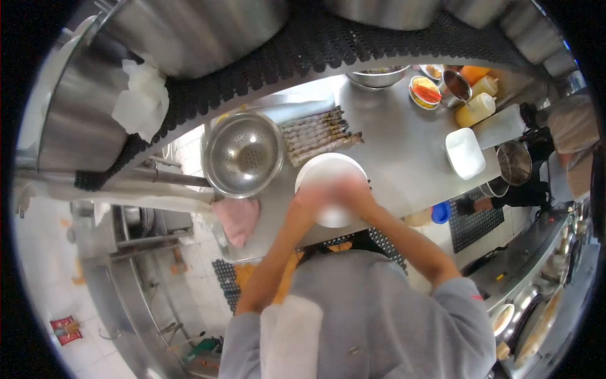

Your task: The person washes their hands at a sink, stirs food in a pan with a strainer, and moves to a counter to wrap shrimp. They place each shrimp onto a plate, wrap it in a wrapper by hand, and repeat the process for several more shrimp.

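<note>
Both of my hands are over a round white bowl (334,218) near the front edge of the steel counter. My left hand (310,201) is on the bowl's left side, and my right hand (353,193) is on its right, close to the left one. A blur covers the fingers of both, so what they hold cannot be made out. Behind the bowl lie several raw shrimp (319,136) in rows. To their left stands a steel colander (245,155), with a pink cloth (237,221) at the counter's edge below it.
Squeeze bottles (476,111), a plate of sliced food (425,92) and a white container (465,153) stand on the right of the counter (404,151). A shelf with black matting (379,41) runs overhead. At the far right is another person (571,120).
</note>
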`<state>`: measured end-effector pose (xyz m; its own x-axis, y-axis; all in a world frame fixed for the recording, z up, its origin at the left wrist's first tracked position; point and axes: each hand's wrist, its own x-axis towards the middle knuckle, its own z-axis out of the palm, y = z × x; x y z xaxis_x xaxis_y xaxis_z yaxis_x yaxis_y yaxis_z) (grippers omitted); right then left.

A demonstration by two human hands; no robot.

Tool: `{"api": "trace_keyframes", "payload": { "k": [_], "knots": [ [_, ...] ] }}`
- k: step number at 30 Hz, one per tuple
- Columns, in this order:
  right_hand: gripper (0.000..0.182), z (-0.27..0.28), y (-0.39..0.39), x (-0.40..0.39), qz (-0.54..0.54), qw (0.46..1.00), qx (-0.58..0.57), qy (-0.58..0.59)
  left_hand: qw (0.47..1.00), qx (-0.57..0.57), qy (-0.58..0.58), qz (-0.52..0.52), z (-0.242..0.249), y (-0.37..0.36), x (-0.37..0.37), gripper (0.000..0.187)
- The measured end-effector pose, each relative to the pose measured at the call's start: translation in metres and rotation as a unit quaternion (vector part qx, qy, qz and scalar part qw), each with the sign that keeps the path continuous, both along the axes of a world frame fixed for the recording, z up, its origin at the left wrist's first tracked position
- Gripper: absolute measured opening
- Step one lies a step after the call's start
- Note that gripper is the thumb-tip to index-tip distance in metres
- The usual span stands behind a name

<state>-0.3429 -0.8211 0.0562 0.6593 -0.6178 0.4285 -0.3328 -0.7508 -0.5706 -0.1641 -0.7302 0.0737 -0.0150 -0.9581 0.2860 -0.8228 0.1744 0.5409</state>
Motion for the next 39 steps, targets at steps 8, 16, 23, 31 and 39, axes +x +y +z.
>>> {"api": "trace_keyframes", "payload": {
  "k": [8, 16, 23, 31, 39],
  "knots": [
    [0.017, -0.002, -0.002, -0.007, 0.036, 0.999, 0.034, 0.002, 0.998, -0.04, 0.037, -0.01, -0.012, -0.001, -0.006, 0.027],
    [0.016, 0.002, 0.0, 0.0, 0.0, 1.0, -0.03, 0.0, 0.997, -0.013, 0.063, 0.03, -0.006, 0.0, -0.002, 0.024],
    [0.018, -0.006, 0.005, 0.007, 0.027, 0.997, -0.045, 0.059, 0.999, -0.012, 0.036, 0.011, -0.011, 0.009, 0.003, 0.024],
    [0.018, 0.005, 0.011, 0.011, 0.013, 0.996, -0.069, 0.063, 0.999, 0.012, 0.033, 0.031, -0.003, 0.018, 0.009, 0.03],
    [0.021, 0.016, 0.005, 0.003, 0.005, 0.992, -0.083, 0.093, 1.0, 0.027, 0.007, -0.007, -0.002, 0.011, 0.003, 0.03]
  ]
}}
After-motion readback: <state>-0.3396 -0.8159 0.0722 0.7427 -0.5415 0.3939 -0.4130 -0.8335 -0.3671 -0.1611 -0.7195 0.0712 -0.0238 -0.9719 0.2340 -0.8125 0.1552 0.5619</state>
